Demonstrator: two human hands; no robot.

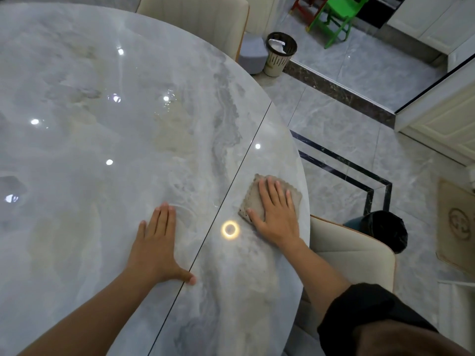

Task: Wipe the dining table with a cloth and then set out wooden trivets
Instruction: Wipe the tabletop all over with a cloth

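**Right hand flat on the cloth near the table's edge**

The grey cloth [250,199], folded into a rough square with scalloped edges, lies on the dining table [102,150]. It sits on the narrow section to the right of a thin dark seam [236,176] and close to the curved rim. The right hand [276,217] presses down on it, palm flat. Its four fingers are straight and slightly fanned across the fabric, and the thumb is angled out to the left along the cloth's near corner. A black sleeve [359,312] covers the upper part of that arm.

The left hand [156,250] rests on the bare tabletop to the left of the seam, well apart from the cloth. Its fingers are straight and held close together, and the thumb is splayed wide to the right, with its tip touching the seam. It holds nothing.

The tabletop is glossy, with a pale grey marble pattern, and it mirrors several small ceiling lights. A bright ring-shaped reflection [230,229] shows between the two hands.

A cream upholstered chair [200,16] is tucked in at the far side of the table, and another [354,250] stands by the right rim. A dark bin [388,229] lined with a black bag stands behind that second chair. On the grey tiled floor beyond are a slotted white wastebasket [280,55] next to a grey cube-shaped block [253,55], and a green plastic chair [336,19] farther back. A beige mat [457,224] lies at the right edge of the view.
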